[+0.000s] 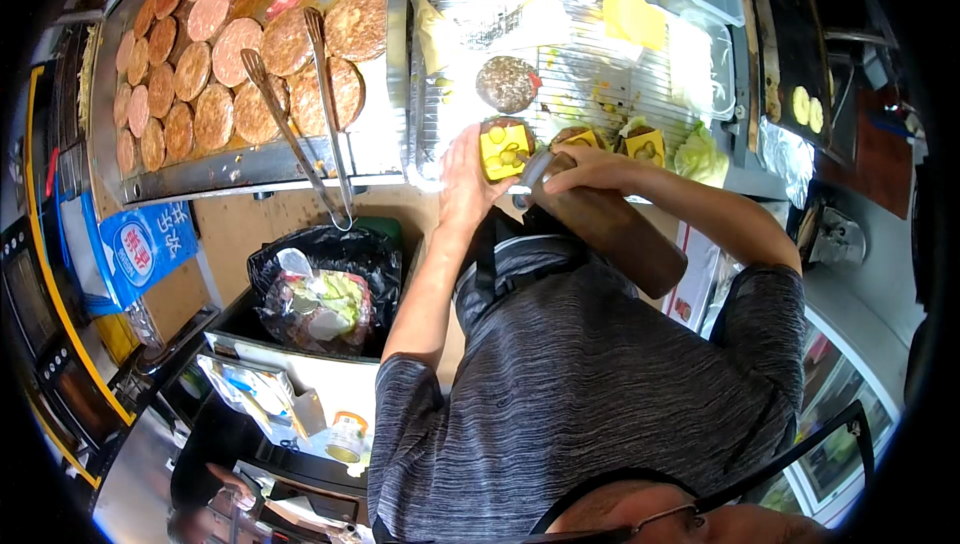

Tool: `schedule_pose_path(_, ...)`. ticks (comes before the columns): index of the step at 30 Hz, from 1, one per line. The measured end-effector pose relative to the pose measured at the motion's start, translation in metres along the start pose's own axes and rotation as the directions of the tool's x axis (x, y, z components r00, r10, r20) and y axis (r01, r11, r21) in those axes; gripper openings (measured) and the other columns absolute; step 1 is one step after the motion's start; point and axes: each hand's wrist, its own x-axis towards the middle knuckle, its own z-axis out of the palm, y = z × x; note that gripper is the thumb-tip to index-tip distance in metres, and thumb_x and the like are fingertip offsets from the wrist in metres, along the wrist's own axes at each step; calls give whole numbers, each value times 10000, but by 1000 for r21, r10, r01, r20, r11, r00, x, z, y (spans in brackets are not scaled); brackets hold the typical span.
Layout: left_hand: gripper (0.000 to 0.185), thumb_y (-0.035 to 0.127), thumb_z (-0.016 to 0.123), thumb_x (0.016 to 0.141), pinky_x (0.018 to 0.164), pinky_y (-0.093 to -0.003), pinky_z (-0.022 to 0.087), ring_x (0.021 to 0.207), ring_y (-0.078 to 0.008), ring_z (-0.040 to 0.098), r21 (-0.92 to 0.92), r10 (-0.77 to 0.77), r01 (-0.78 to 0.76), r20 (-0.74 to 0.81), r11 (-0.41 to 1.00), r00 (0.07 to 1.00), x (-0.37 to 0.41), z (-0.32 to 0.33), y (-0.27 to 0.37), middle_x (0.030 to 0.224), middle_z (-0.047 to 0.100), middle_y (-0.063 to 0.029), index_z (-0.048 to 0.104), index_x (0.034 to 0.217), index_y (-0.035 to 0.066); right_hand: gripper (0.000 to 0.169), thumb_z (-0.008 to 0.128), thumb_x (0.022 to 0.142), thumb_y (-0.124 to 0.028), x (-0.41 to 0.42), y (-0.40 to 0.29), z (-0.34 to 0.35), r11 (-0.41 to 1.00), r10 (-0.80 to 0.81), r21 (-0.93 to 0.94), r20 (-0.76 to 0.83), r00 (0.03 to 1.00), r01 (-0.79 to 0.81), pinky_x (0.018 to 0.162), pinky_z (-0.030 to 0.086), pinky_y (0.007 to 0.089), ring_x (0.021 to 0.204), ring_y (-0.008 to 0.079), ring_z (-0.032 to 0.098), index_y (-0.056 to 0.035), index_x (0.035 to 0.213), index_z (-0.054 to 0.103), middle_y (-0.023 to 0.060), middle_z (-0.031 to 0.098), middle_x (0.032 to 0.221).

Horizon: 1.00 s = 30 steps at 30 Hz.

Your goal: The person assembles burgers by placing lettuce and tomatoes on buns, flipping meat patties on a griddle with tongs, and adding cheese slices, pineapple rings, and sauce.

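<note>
My left hand (pixel 463 176) holds a burger (pixel 504 148) at the near edge of a wire-racked tray (pixel 559 68). Yellow cheese and pickle slices top this burger. A brown squeeze bottle (pixel 611 233) lies tilted in my right hand (pixel 589 169), its nozzle end close to the burger's right side. Whether sauce is flowing cannot be made out. Just right of it sit two more open burgers with cheese, one (pixel 576 137) partly behind my right hand, the other (pixel 643 143) showing pickles. Farther up the tray lies a dark round bun or patty (pixel 508 84).
Left of the tray, a griddle (pixel 251 0) carries many patties (pixel 214 115); metal tongs (pixel 330 116) overhang its front edge. Cheese slices (pixel 634 19) and lettuce (pixel 701 156) lie rightward. Below stands a bin with a black liner (pixel 367 255). Another person's hand (pixel 234 482) shows lower left.
</note>
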Motion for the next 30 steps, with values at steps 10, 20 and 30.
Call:
schedule_pose_path(10,1010,169,878,566,1022,-437,363,1227,-399,424,-77,-111,111,0,991,994,-15,-14,13,1319,435,-250,308,1374,-35,697,704,726,-450,-1,-20,4,999,31,8,22,999,-31,840,439,307,995,196,555,14,1217,533,136,580,1112)
schedule_pose_path(20,992,201,859,612,1034,-422,368,1239,-395,420,-130,-187,182,-31,975,982,-34,-25,20,1334,408,-257,288,1391,-26,748,695,729,-486,0,-36,0,996,76,-42,-27,997,-77,849,451,329,1013,248,572,7,1263,517,168,574,1161)
schedule_pose_path(30,720,-77,533,716,1056,-410,345,1252,-391,415,-151,-255,250,-19,956,967,-47,-35,15,1348,409,-239,289,1389,-1,758,698,715,-514,15,-19,4,983,102,-160,65,993,-91,832,450,327,997,247,577,14,1235,541,173,580,1149)
